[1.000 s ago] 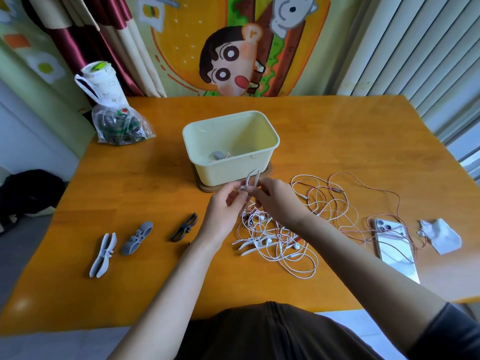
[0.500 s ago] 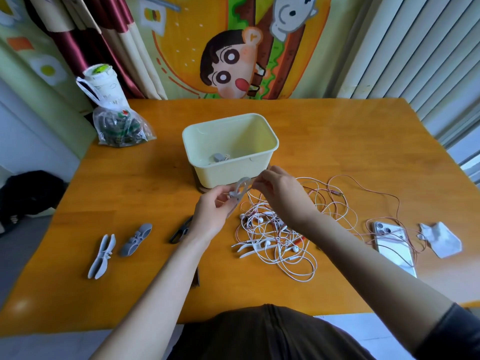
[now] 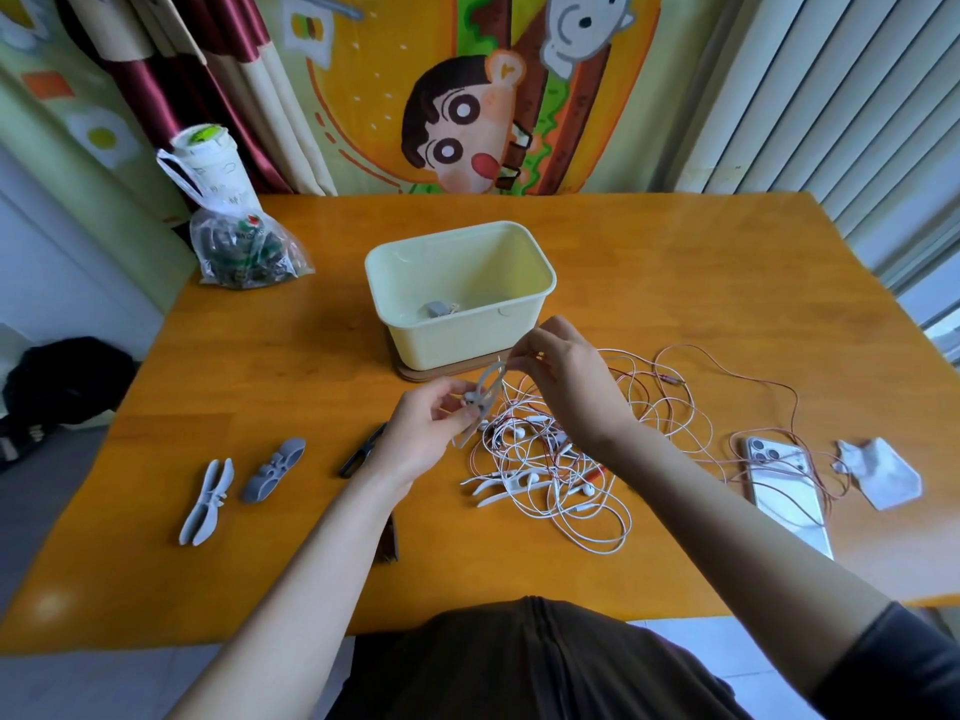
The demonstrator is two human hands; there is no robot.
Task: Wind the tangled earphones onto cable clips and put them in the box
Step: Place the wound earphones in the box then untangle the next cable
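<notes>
Clips are lying on the table [image 3: 675, 262] well out to the left of the left hand [image 3: 431, 433]: a pale grey clip [image 3: 207, 501] farthest from it, a darker grey clip [image 3: 272, 470] just beside that one on the hand's side, and a black clip [image 3: 363, 449] close against the wrist, partly hidden by it. Far beyond them a clear bag [image 3: 244, 252] is sitting with a cup [image 3: 208, 158] behind it.

The left hand is curling its thumb and fingers round the middle of the held clip [image 3: 480, 402], which is tilting up toward the right hand [image 3: 566, 387]. Just beyond both hands the box [image 3: 460, 335] is standing on a brown base [image 3: 415, 374], with a grey bundle [image 3: 441, 309] lying in its bottom.

The right hand is pinching thumb and fingertips together at the upper tip of the held clip; whether a wire is caught in that pinch cannot be told. Beneath this hand and nearer the body the tangled earphones [image 3: 545, 475] are lying in a white heap. A pink cable [image 3: 727, 387] is looping away to the right of the hand, crossing a phone [image 3: 784, 491] that is lying face down, and a crumpled tissue [image 3: 878, 472] is lying just past the phone.
</notes>
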